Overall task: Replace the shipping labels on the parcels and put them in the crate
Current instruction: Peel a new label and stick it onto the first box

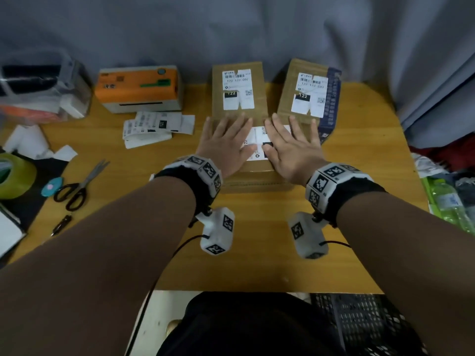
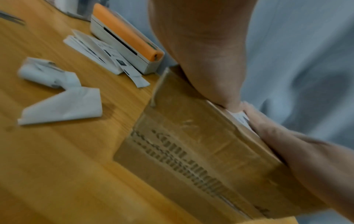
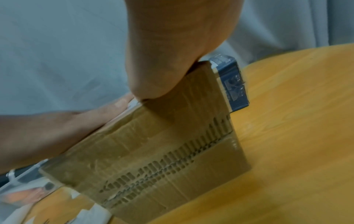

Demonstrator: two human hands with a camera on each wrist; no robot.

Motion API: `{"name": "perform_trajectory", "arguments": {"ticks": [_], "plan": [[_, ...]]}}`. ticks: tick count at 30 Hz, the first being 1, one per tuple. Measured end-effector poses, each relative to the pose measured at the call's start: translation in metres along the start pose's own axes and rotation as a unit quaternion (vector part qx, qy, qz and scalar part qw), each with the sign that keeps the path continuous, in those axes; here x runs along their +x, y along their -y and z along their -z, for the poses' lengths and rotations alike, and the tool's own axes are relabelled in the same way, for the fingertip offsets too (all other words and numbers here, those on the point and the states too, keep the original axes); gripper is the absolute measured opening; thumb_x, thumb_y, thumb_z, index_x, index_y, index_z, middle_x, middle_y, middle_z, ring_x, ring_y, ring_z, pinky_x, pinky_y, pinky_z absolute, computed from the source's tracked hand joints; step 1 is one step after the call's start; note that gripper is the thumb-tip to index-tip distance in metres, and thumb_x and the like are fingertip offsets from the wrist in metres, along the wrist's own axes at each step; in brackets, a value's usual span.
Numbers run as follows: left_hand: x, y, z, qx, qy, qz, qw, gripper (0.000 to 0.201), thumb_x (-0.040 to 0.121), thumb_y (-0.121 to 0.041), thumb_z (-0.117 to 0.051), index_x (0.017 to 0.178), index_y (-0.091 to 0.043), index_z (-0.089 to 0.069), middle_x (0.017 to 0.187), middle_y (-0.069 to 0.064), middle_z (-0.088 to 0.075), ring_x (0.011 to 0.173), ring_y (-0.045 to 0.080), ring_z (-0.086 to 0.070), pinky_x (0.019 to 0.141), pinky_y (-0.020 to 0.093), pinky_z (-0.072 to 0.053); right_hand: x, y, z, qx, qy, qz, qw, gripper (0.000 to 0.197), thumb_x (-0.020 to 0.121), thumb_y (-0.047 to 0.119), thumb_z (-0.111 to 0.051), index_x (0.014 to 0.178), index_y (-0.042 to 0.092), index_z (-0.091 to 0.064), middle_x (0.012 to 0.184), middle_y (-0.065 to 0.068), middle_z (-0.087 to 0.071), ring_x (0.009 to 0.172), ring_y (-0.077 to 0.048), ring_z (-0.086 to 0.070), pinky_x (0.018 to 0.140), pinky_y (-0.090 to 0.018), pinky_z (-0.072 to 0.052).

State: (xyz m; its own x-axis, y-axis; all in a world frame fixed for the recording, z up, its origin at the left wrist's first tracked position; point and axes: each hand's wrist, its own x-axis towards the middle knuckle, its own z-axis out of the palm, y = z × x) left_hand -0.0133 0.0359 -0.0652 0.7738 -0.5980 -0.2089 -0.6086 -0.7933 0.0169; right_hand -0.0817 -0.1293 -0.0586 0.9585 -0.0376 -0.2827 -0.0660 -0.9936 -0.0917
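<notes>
A brown cardboard parcel lies mid-table with a white shipping label on its top. My left hand and right hand both press flat on the parcel's top, fingers straight, thumbs on the label. In the left wrist view the palm rests on the parcel. The right wrist view shows the right palm on the same box. Behind stand two more parcels, a left one and a right one, each with a torn label. A black mesh crate sits below the table's front edge.
An orange-topped label printer stands at the back left, with printed labels in front. Scissors, a green tape roll and white paper scraps lie at the left. A bottle sits right of the table.
</notes>
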Motion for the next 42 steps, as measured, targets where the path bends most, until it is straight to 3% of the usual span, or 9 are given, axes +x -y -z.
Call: {"name": "perform_trajectory", "arguments": {"ticks": [9, 13, 16, 19, 28, 35, 38, 40, 42], "plan": [[-0.026, 0.042, 0.006, 0.000, 0.087, 0.069, 0.994, 0.070, 0.084, -0.074, -0.011, 0.142, -0.048, 0.019, 0.157, 0.000, 0.019, 0.145, 0.028, 0.013, 0.117, 0.052, 0.005, -0.016, -0.038, 0.018, -0.024, 0.048, -0.048, 0.997, 0.051, 0.095, 0.058, -0.002, 0.144, 0.050, 0.010, 0.157, 0.007, 0.018, 0.145, -0.029, 0.013, 0.108, -0.062, 0.017], [-0.027, 0.034, 0.016, -0.169, 0.092, 0.074, 0.979, 0.059, 0.099, -0.048, -0.025, 0.150, -0.037, 0.002, 0.155, 0.012, -0.020, 0.140, 0.031, -0.024, 0.114, 0.042, -0.018, -0.010, -0.018, 0.025, -0.027, -0.022, -0.042, 0.999, 0.058, 0.096, 0.052, -0.015, 0.150, 0.030, -0.014, 0.160, -0.003, 0.001, 0.146, -0.033, -0.002, 0.113, -0.060, 0.009], [-0.024, 0.017, 0.015, -0.346, 0.075, 0.119, 0.928, 0.061, 0.097, -0.049, -0.033, 0.150, -0.030, -0.008, 0.147, 0.012, -0.038, 0.129, 0.032, -0.043, 0.107, 0.041, -0.034, -0.006, 0.011, 0.019, 0.054, 0.004, -0.090, 0.994, 0.096, 0.079, 0.083, -0.012, 0.151, 0.020, -0.001, 0.158, -0.011, 0.012, 0.145, -0.038, -0.004, 0.116, -0.055, 0.003], [-0.020, 0.004, 0.007, -0.337, 0.047, 0.163, 0.926, 0.074, 0.089, -0.056, -0.047, 0.147, -0.028, -0.010, 0.142, 0.015, -0.043, 0.124, 0.034, -0.049, 0.101, 0.047, -0.042, -0.007, 0.020, 0.011, 0.123, 0.023, -0.126, 0.984, 0.115, 0.064, 0.094, -0.023, 0.149, 0.025, 0.011, 0.156, -0.010, 0.021, 0.141, -0.043, -0.013, 0.114, -0.055, -0.014], [-0.027, 0.029, 0.010, -0.383, 0.053, 0.095, 0.917, 0.067, 0.089, -0.038, -0.059, 0.144, -0.034, -0.020, 0.146, 0.002, -0.041, 0.128, 0.024, -0.043, 0.105, 0.044, -0.040, -0.003, 0.004, 0.024, 0.258, 0.055, -0.121, 0.957, 0.109, 0.076, 0.059, -0.066, 0.149, 0.034, 0.010, 0.156, 0.001, 0.024, 0.141, -0.048, -0.002, 0.113, -0.052, -0.016], [-0.030, 0.039, 0.011, -0.443, 0.094, 0.055, 0.890, 0.077, 0.095, -0.025, -0.053, 0.150, -0.033, 0.000, 0.155, 0.000, -0.023, 0.139, 0.019, -0.029, 0.114, 0.040, -0.029, -0.002, -0.036, 0.021, 0.304, 0.029, -0.023, 0.952, 0.089, 0.085, 0.035, -0.067, 0.152, 0.026, -0.009, 0.159, 0.006, 0.002, 0.145, -0.018, -0.009, 0.114, -0.029, -0.012], [-0.028, 0.036, 0.015, -0.495, 0.114, 0.099, 0.856, 0.082, 0.097, -0.016, -0.048, 0.149, -0.024, 0.014, 0.156, 0.008, -0.020, 0.141, 0.022, -0.026, 0.115, 0.040, -0.027, -0.002, -0.050, 0.019, 0.315, 0.026, 0.000, 0.949, 0.079, 0.091, 0.030, -0.061, 0.152, 0.024, -0.012, 0.159, 0.007, -0.004, 0.145, -0.014, -0.008, 0.119, -0.033, -0.009], [-0.023, 0.031, 0.017, -0.534, 0.099, 0.145, 0.827, 0.074, 0.098, -0.016, -0.045, 0.150, -0.023, 0.008, 0.153, 0.011, -0.027, 0.138, 0.025, -0.031, 0.113, 0.044, -0.029, -0.002, -0.050, 0.019, 0.312, 0.025, 0.000, 0.950, 0.072, 0.095, 0.027, -0.054, 0.152, 0.024, -0.012, 0.159, 0.006, -0.004, 0.146, -0.016, -0.009, 0.120, -0.037, -0.012], [-0.018, 0.021, 0.021, -0.490, 0.040, 0.193, 0.849, 0.061, 0.100, -0.028, -0.040, 0.150, -0.021, -0.007, 0.150, 0.010, -0.030, 0.136, 0.028, -0.033, 0.112, 0.044, -0.030, -0.002, -0.043, 0.021, 0.264, 0.017, -0.022, 0.964, 0.064, 0.098, 0.028, -0.046, 0.152, 0.024, -0.011, 0.160, 0.004, -0.002, 0.146, -0.023, -0.009, 0.119, -0.038, -0.012]]}}
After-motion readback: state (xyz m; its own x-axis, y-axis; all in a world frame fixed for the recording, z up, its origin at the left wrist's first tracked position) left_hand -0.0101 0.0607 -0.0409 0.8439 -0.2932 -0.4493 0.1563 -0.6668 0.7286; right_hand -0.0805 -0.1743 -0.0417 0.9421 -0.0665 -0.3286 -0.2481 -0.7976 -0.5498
